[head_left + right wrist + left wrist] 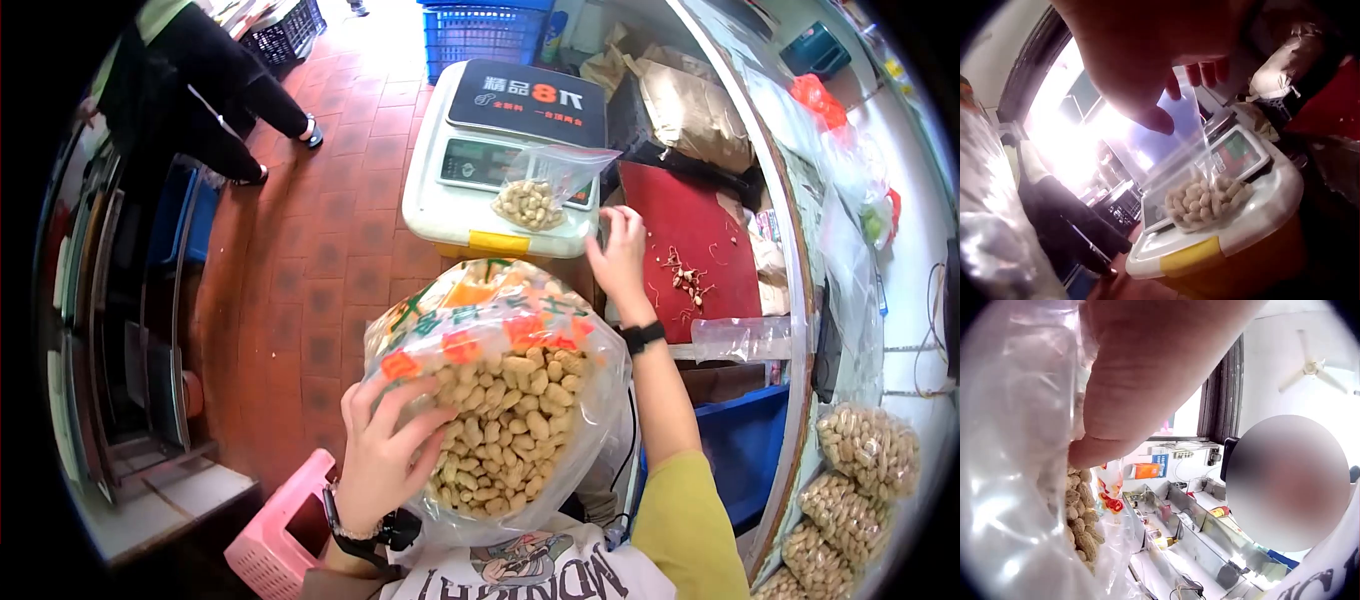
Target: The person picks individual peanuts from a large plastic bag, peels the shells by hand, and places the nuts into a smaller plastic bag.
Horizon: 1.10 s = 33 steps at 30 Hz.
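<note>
A large clear printed plastic bag (590, 340) full of unshelled peanuts (520, 420) stands in front of the person's body, its mouth gaping upward. The left hand (390, 440) lies at the left side of that mouth, its spread, slightly bent fingertips at the peanuts. In the left wrist view a finger (1129, 406) reaches past the bag's film to the nuts. Beyond the big bag, a small clear bag of peanuts (530, 203) rests on a white scale (425, 200). The right hand (620, 255) is beside the scale's right corner, fingers loosely bent and holding nothing.
A red board (715, 260) with scattered scraps lies right of the scale. Several filled peanut bags (865, 450) line the right side. A pink stool (270, 540) stands at lower left, a blue crate (480, 40) behind the scale. Another person's legs (220, 75) show at upper left.
</note>
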Motion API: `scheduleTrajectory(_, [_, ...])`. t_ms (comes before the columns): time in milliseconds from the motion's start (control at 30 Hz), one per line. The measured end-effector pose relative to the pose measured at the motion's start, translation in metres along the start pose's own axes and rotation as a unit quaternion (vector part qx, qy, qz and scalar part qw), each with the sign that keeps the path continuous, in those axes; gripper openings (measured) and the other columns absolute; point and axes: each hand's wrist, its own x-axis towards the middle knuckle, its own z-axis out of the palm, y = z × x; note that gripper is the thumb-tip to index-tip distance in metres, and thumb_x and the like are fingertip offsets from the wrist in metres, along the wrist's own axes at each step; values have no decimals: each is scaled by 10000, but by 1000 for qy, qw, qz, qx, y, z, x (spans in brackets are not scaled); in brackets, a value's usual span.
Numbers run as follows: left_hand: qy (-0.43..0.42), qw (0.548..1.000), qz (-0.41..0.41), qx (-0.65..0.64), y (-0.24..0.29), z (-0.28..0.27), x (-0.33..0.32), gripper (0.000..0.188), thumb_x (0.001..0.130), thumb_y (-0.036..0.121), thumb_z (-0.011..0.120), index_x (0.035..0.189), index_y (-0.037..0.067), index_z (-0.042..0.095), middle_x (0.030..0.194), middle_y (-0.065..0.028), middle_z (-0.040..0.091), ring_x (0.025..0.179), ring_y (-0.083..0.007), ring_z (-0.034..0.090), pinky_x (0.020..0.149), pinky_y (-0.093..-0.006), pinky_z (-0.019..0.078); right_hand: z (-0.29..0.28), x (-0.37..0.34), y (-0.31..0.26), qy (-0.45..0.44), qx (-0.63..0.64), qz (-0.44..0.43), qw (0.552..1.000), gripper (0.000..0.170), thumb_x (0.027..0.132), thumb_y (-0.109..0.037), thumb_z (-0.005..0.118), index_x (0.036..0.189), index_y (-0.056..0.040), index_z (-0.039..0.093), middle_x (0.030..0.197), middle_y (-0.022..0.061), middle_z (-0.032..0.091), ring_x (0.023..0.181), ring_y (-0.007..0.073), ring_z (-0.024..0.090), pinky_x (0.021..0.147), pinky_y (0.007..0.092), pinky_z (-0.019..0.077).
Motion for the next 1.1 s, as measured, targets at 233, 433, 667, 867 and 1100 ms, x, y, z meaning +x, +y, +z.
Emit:
scheduleTrajectory(233, [-14, 999, -25, -16, -5, 8, 10, 279, 701, 55, 742, 949, 179, 709, 1206, -14, 571, 1167, -289, 403, 987, -462, 305, -2, 47, -20, 68, 4, -61, 996, 560, 774, -161, 708, 1281, -84, 483, 1355, 159, 449, 1172, 350, 461, 983, 450, 382])
scheduleTrajectory(433, [-13, 999, -28, -33, -4, 9, 16, 279, 694, 38, 739, 937, 171, 710, 1207, -21, 567, 1162, -297, 403, 990, -443, 304, -8, 48, -25, 11, -29, -125, 992, 674, 746, -193, 732, 1354, -141, 447, 1358, 76, 478, 1162, 305, 456, 948, 462, 377])
scheduleTrajectory(667, [88, 987, -24, -132, -16, 7, 4, 212, 745, -21, 692, 927, 86, 694, 1225, -130, 566, 1156, -338, 501, 996, -453, 381, -7, 49, -15, -30, -104, -112, 988, 485, 772, -222, 719, 1229, -177, 566, 1146, 13, 583, 1097, 241, 470, 921, 440, 335])
scheduleTrajectory(867, [288, 943, -61, -153, -8, -21, 7, 425, 817, -49, 611, 1219, 49, 513, 1244, -132, 500, 1095, -235, 540, 882, -328, 448, -18, 43, -14, -23, 57, -84, 995, 102, 895, -181, 595, 940, -94, 623, 876, 91, 624, 877, 308, 611, 745, 425, 461])
scheduleTrajectory(1100, [76, 932, -223, -274, -9, -27, -8, 412, 880, -7, 590, 1259, 7, 429, 724, 27, 544, 633, -18, 483, 591, -175, 359, -110, 37, -65, 67, 145, -29, 987, 175, 939, -185, 582, 988, -18, 599, 860, 160, 615, 749, 333, 603, 653, 398, 464])
